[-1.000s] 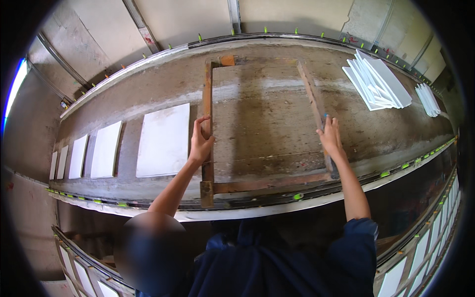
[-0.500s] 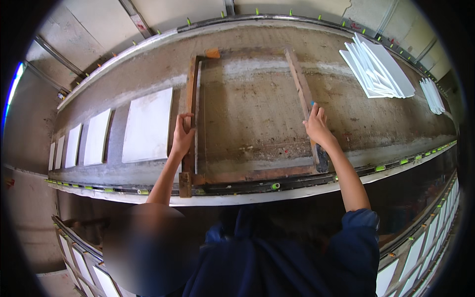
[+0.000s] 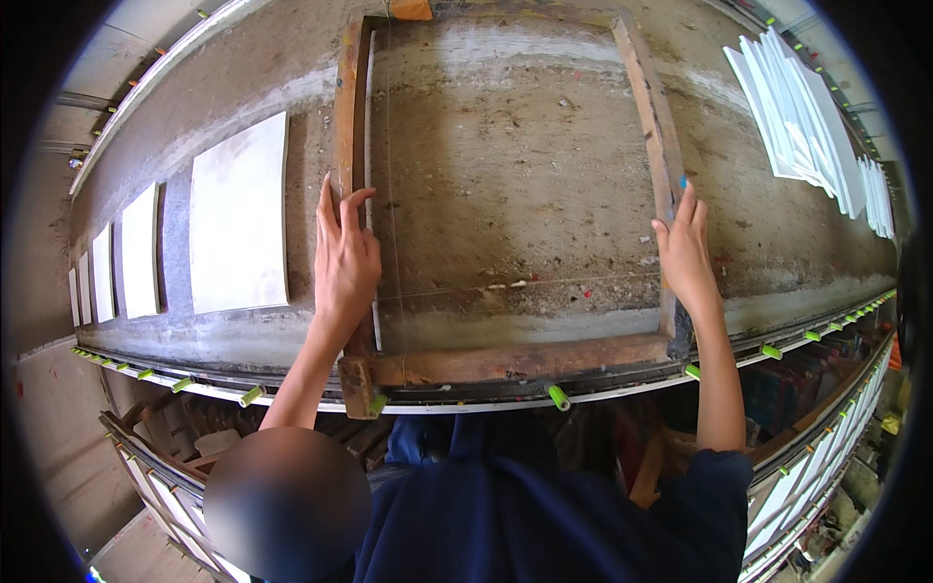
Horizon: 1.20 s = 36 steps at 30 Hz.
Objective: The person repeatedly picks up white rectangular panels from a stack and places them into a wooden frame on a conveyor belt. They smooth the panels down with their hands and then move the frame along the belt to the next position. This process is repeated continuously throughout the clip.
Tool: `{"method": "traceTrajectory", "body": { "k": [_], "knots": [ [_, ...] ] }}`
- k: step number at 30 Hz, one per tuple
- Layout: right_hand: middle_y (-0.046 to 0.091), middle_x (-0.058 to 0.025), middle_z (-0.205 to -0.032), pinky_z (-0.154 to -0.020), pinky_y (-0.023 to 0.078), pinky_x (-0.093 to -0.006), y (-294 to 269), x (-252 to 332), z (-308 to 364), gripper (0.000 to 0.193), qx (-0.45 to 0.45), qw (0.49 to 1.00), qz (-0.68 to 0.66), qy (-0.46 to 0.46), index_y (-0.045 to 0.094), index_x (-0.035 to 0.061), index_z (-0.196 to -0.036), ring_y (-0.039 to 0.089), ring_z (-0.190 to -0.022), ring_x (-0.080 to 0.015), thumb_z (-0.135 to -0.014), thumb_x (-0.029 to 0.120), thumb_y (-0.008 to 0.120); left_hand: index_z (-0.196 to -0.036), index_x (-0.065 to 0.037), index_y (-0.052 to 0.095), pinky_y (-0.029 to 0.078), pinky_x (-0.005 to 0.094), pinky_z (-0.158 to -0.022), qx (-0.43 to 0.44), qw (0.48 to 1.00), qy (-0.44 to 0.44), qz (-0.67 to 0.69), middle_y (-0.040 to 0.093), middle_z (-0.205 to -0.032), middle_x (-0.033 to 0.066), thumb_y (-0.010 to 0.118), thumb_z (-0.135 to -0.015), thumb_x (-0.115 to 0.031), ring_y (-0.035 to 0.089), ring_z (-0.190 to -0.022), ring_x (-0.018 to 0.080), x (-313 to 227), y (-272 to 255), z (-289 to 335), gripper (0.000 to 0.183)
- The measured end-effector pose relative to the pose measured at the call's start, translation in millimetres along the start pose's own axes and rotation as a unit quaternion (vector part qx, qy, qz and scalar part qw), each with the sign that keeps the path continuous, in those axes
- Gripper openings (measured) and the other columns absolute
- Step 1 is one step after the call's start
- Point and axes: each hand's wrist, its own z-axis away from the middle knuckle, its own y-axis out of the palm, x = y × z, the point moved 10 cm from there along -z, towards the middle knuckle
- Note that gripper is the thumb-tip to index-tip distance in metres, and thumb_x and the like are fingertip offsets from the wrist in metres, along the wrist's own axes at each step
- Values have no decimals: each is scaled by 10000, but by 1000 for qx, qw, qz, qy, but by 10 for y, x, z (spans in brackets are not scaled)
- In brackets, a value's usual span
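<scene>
Worn rectangular wooden frame [image 3: 505, 364] lies flat on the dusty workbench [image 3: 544, 214].

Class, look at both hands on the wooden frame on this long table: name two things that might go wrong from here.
1. The wooden frame has its near bar at the table's front edge; a pull toward the person might tip it off.
2. The left hand and right hand lie flat on rough side bars; sliding along them risks splinters, or a pinch against the gritty table.

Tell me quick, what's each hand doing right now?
Left hand: open, flat on the rectangular brown wooden frame's left rail.
Right hand: open, fingers resting on its right rail.
</scene>
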Motion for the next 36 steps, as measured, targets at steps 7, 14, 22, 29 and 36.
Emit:
{"method": "traceTrajectory", "body": {
  "k": [7, 14, 22, 29, 36],
  "knots": [
    [348, -267, -1203, -914, 412, -481, -6, 26, -20, 637, -9, 999, 32, 20, 139, -45, -1397, 406, -1138, -437, -917, 150, 510, -1263, -82, 424, 194, 539, -1089, 16, 996, 43, -73, 113, -1447, 319, 581, -829, -145, 132, -1359, 460, -54, 30, -33, 466],
    [373, -257, -1180, -939, 392, -435, -38, 34, 24, 664, 0, 998, 47, 29, 143, -29, -1412, 422, -1105, -409, -919, 204, 523, -1233, -122, 449, 51, 636, -1066, 28, 995, 76, -57, 69, -1503, 227, 642, -833, -255, 6, -1400, 387, -132, 45, -38, 463],
    [354, -186, -1244, -1002, 315, -465, -856, -687, 91, 547, -70, 996, -54, 7, 392, 86, -1351, 320, -1196, -337, -926, 413, 497, -1191, -97, 495, 20, 635, -1067, 41, 980, 190, -44, 171, -1490, 184, 667, -796, -288, 17, -1406, 359, -914, 1, -454, 471],
    [429, -150, -1158, -952, 359, -448, -2508, -2693, 258, 324, -345, 937, -45, 12, 546, 114, -1193, 384, -1096, -329, -895, 239, 572, -1169, -118, 528, 82, 596, -1085, 83, 960, 230, 135, 391, -1392, 134, 595, -872, -262, 198, -1380, 336, -2853, 542, -961, 336],
    [383, -221, -1275, -995, 326, -490, -3026, -4166, -469, 500, -367, 925, -87, 41, 433, 31, -1295, 334, -1187, -384, -905, 321, 550, -1092, -77, 562, 358, 404, -1029, -40, 894, 361, 260, 535, -1235, 158, 587, -837, -73, 401, -1265, 347, -5241, 875, -1354, 256]
  ]
}}
